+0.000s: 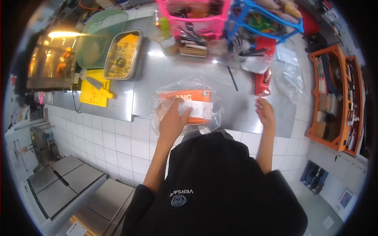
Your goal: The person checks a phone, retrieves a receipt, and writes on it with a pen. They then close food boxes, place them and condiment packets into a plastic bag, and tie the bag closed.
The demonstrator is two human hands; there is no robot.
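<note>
An orange box [189, 94] with a white paper slip [202, 110] on it lies inside a clear plastic bag [157, 114] near the front edge of the steel table [157, 67]. My left hand [173, 118] rests on the left part of this package, thumb on the slip and fingers slightly spread. To the right, clear of the package, my right hand [265, 110] is raised near the table's front edge, its fingers slightly bent and apart with nothing seen in them. Just beyond it stands a red tape dispenser [262, 84].
A metal tray of yellow food [124, 55] and a knife [96, 83] on a yellow board [93, 98] are at the left. A black stick [232, 78] lies behind the package. Pink [197, 21] and blue baskets [236, 23] stand at the back.
</note>
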